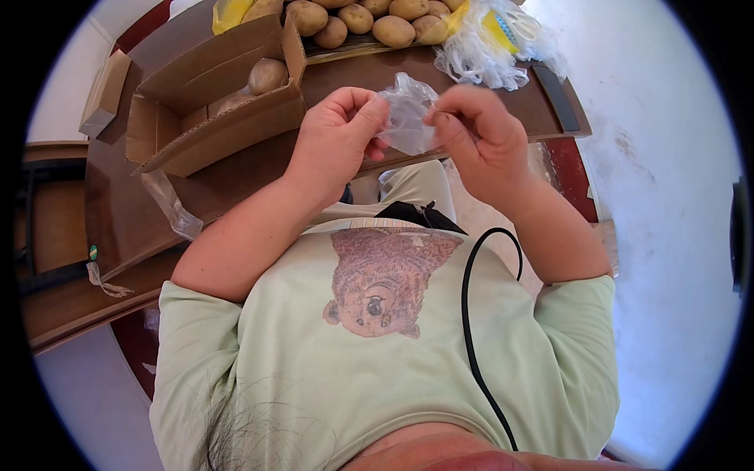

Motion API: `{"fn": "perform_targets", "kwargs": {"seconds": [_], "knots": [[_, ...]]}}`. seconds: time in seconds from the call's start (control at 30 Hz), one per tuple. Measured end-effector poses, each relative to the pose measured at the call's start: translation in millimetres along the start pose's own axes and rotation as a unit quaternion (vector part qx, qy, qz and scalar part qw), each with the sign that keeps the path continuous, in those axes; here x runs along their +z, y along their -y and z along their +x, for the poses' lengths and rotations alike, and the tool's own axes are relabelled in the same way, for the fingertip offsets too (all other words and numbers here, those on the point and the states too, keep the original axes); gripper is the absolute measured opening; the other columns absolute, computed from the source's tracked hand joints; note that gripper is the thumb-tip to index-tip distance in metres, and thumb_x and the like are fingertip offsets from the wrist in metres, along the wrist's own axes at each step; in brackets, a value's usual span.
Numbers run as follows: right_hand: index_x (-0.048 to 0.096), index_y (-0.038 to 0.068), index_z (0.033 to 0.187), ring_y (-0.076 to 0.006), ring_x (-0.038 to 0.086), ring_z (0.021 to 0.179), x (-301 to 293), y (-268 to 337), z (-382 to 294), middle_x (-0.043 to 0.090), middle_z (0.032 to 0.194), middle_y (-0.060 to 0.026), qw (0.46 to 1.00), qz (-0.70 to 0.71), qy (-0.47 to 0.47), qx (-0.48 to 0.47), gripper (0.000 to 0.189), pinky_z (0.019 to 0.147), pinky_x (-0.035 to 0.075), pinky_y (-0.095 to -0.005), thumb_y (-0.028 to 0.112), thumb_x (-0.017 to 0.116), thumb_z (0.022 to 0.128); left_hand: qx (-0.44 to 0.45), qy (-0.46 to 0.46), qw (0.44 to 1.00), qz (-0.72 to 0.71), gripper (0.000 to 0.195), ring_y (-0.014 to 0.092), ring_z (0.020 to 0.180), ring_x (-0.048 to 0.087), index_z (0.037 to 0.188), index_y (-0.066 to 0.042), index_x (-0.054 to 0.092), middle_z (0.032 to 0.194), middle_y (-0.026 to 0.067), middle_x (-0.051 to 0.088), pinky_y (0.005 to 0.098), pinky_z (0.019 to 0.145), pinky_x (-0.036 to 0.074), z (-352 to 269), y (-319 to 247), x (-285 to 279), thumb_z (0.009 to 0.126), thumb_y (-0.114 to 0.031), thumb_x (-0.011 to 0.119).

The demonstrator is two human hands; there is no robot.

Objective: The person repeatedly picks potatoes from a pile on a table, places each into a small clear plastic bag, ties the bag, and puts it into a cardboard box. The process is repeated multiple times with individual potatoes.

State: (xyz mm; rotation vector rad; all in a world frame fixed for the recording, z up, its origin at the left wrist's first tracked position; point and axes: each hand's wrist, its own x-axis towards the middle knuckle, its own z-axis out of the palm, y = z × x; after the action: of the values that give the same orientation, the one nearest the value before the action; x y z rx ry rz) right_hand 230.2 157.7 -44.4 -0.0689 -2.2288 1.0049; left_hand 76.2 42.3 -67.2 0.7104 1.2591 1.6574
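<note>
A small clear plastic bag (409,109) is held up between my two hands, over the near edge of the table. My left hand (344,126) pinches one side of it between thumb and fingers. On the other side, my right hand (480,129) has thumb and forefinger together at the bag's edge, slightly blurred. I see no potato inside this bag. To the left stands an open cardboard box (218,147), with a potato in clear plastic (268,76) at its far right end. Loose potatoes (393,31) are heaped on yellow plastic beyond my hands.
A pile of clear plastic bags (486,62) lies at the back right, near a dark flat object (555,97). A closed cardboard box (105,94) sits at the table's left edge. Plastic strips (171,203) lie left of my arm. A black cable (468,329) runs down my shirt.
</note>
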Motion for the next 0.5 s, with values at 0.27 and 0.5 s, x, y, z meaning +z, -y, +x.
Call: {"fn": "perform_targets", "kwargs": {"seconds": [0.27,0.5], "knots": [[0.064,0.006,0.088,-0.0269,0.059,0.066,-7,10,12,0.060,0.080,-0.0121,0.974,-0.219,0.049,-0.034,0.013,0.059,0.048,-0.0337,0.002,0.057,0.078,0.027,-0.019,0.999,0.000,0.010,0.006,0.063,0.054,0.091,-0.004,0.056,0.076,0.0005,0.058,0.0198,0.053,0.045,-5,-5,7,0.085,-0.010,0.063],[0.061,0.005,0.081,-0.0296,0.059,0.067,-16,13,22,0.061,0.077,-0.0122,0.937,-0.327,0.085,0.084,0.026,0.058,0.048,-0.0386,0.031,0.063,0.080,0.071,0.001,0.996,0.060,0.009,0.006,0.062,0.053,0.089,-0.005,0.055,0.073,0.0009,0.057,0.0197,0.052,0.045,-8,6,7,0.084,-0.005,0.063]]}}
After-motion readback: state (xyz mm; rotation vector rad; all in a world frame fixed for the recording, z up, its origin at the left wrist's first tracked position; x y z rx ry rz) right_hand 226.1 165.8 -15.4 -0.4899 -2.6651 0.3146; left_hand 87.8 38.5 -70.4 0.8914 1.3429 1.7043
